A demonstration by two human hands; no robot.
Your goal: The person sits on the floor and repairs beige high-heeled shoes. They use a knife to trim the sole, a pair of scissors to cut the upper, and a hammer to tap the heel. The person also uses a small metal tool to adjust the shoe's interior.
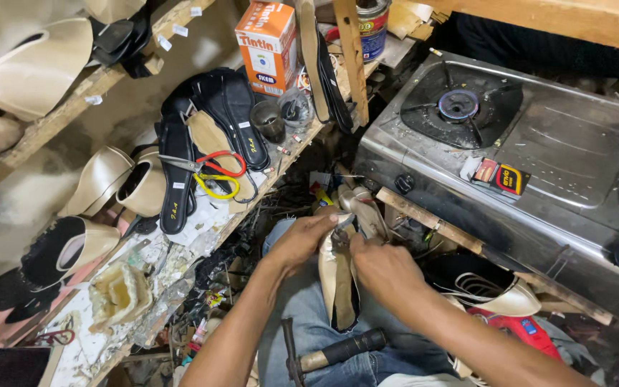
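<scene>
Over the lap, between table edge and stove point(510, 136): left hand point(301, 240) and right hand point(385, 269) pinching a beige shoe sole point(338, 279), held upright. Could slip from fingertips onto the hammer point(338, 351) below; grip looks slight.

A long, glue-spattered wooden desk point(180, 251) runs diagonally beside a pale bare wall point(30, 193). Right of the desk stands a steel gas stove point(567, 154). Above the desk, a rough wooden shelf point(80, 97) slants. Light is dim, even.
</scene>
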